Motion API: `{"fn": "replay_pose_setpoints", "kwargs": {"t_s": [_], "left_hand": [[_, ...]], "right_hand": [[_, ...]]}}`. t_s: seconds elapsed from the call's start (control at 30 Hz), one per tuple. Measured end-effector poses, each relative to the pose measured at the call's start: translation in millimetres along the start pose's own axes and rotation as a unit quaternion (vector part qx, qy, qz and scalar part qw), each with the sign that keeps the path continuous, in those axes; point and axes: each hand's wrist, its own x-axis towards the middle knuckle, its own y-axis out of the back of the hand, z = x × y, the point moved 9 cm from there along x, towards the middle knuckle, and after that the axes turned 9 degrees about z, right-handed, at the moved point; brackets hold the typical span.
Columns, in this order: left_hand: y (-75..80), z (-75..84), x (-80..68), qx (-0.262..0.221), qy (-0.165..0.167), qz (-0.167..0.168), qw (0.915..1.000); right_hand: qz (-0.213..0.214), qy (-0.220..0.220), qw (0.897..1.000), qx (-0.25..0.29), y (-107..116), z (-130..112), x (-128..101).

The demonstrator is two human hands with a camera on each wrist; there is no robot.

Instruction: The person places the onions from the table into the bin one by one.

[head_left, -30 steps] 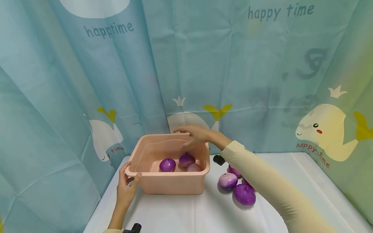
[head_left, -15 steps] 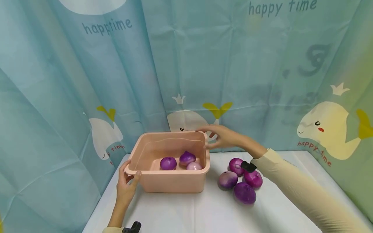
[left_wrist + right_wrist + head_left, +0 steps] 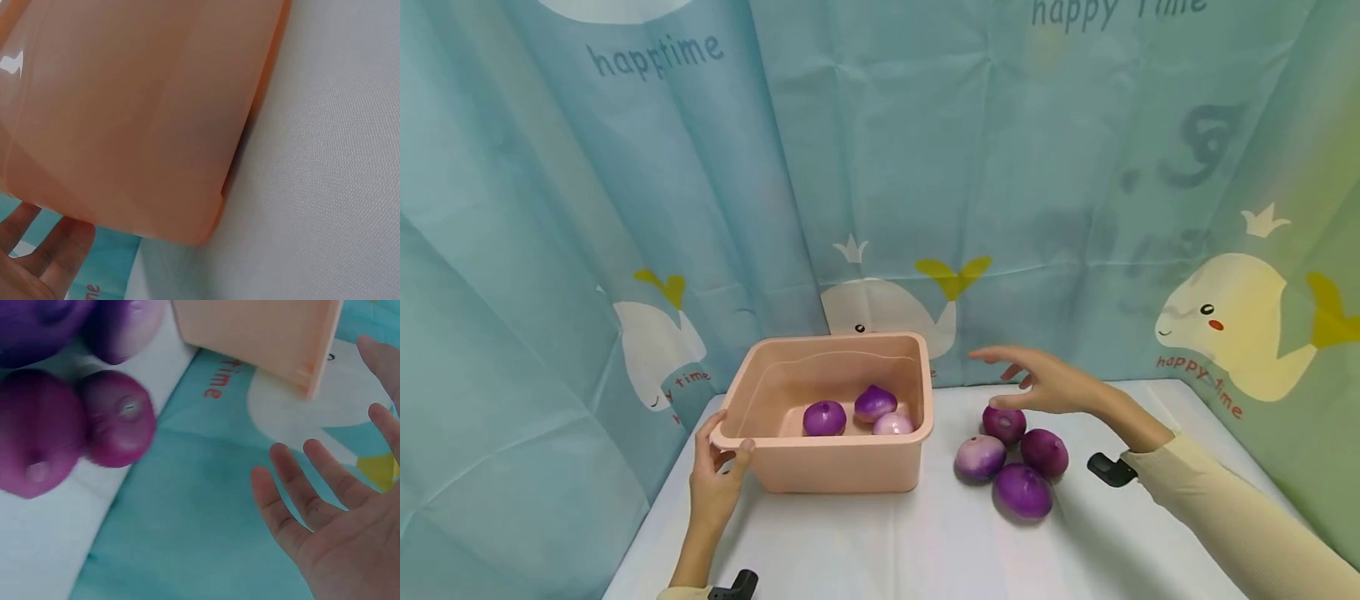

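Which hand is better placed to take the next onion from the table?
The right hand, probably: it hovers open just above the four loose onions, while the left hand grips the basin corner.

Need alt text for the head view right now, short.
A right hand hovers open above four purple onions on a white table. The left hand grips the corner of a pink tub holding three more onions.
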Motion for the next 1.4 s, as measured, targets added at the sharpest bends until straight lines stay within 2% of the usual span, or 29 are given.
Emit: {"fn": "replay_pose_setpoints", "kwargs": {"t_s": [0.17, 0.37, 0.7, 0.93, 1.07, 1.17, 1.4], "left_hand": [[-0.4, -0.2, 1.0, -0.004, 0.002, 0.000, 1.0000], [-0.3, -1.5, 0.3, -0.003, 0.008, -0.001, 1.0000], [-0.6, 0.0, 1.5, -0.002, -0.010, 0.007, 0.9999], [0.0, -1.5, 0.9, 0.001, -0.005, 0.012, 0.9999], [0.8, -1.3, 0.7, 0.000, -0.007, 0.013, 0.9999], [0.2, -0.7, 1.0, -0.004, -0.013, 0.011, 0.9998], [0.4, -1.4, 1.2, -0.005, -0.012, 0.010, 0.9999]], "right_hand": [[0.017, -0.010, 1.000, -0.003, 0.0, 12.3, -18.2], [0.016, -0.038, 0.999, 0.007, -5.9, 35.5, -41.4], [0.023, -0.084, 0.996, 0.005, -10.2, 70.7, -80.2], [-0.023, -0.098, 0.994, 0.048, -25.1, 86.9, -93.7], [-0.044, -0.088, 0.992, 0.082, -35.1, 91.9, -99.3], [-0.050, -0.078, 0.992, 0.090, -39.6, 94.7, -101.7], [-0.056, -0.087, 0.989, 0.109, -44.2, 99.7, -102.6]]}}
